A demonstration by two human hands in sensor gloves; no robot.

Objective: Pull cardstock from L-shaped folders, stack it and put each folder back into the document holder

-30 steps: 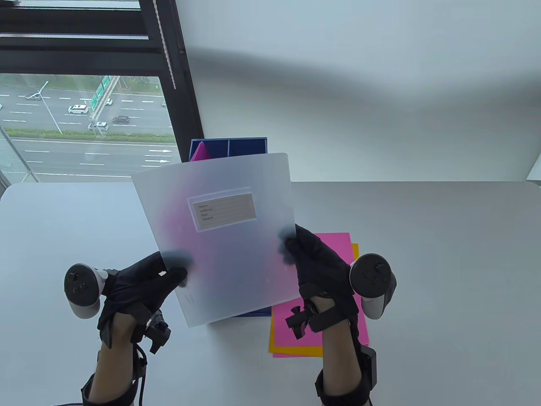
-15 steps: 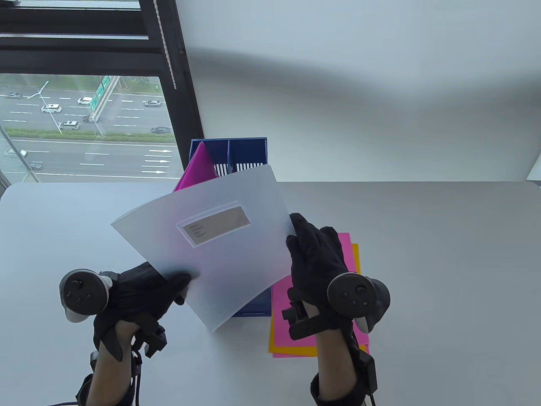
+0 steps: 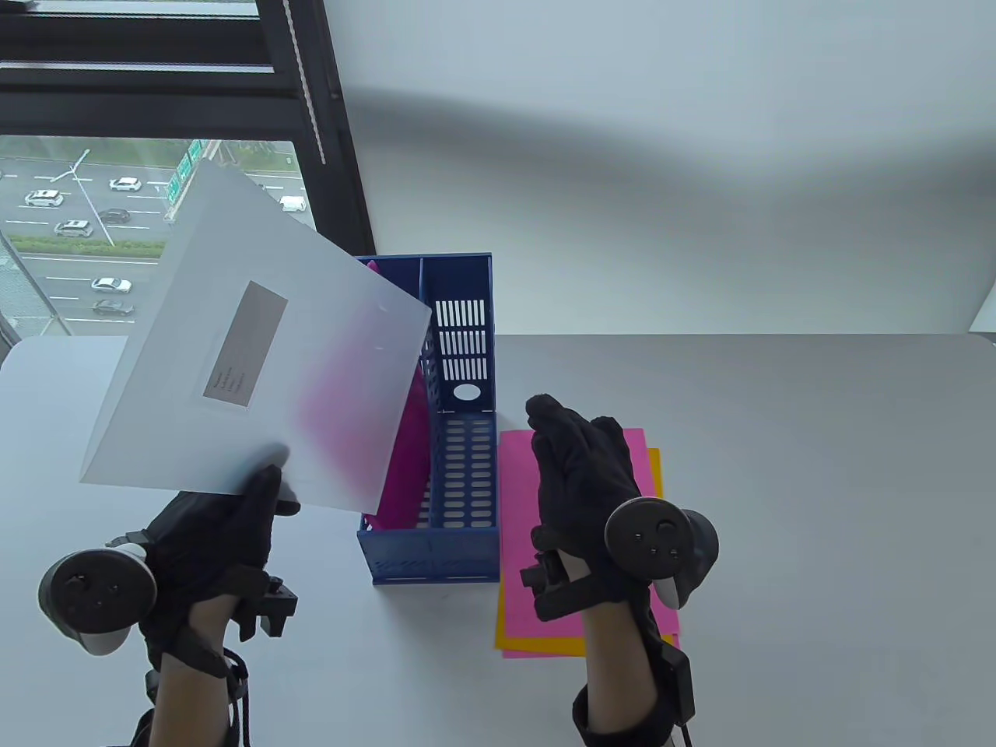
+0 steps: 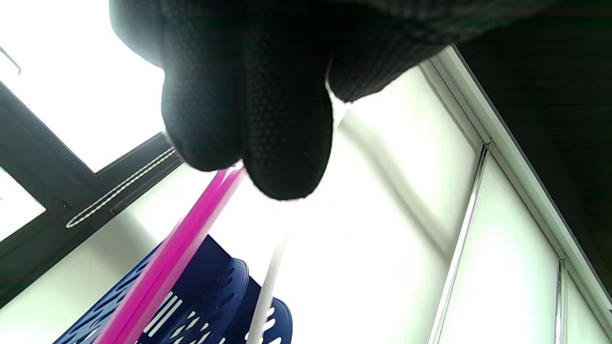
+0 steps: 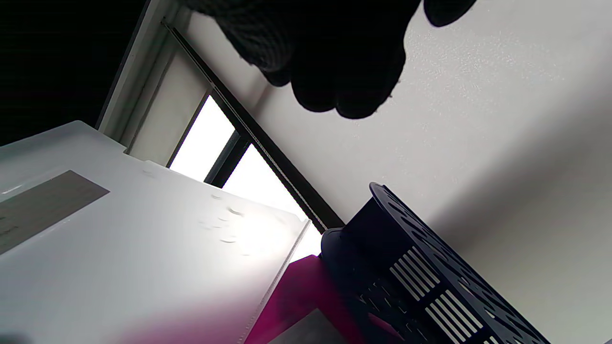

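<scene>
frosted folder [image 3: 257,350] tilted above holder [image 3: 459,467]

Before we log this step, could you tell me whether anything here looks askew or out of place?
Only slightly: the cardstock stack beside the blue document holder is not squared, with an orange sheet peeking past the pink one. The frosted folder is tilted, but the left hand holds it mid-handling.

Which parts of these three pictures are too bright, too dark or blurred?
Table view: evenly lit; the frosted folder is slightly soft at its edges. Left wrist view: the window is overexposed, the left hand is a dark silhouette, and the pink sheet edge is smeared. Right wrist view: backlit; the right hand and document holder are nearly black.
</scene>
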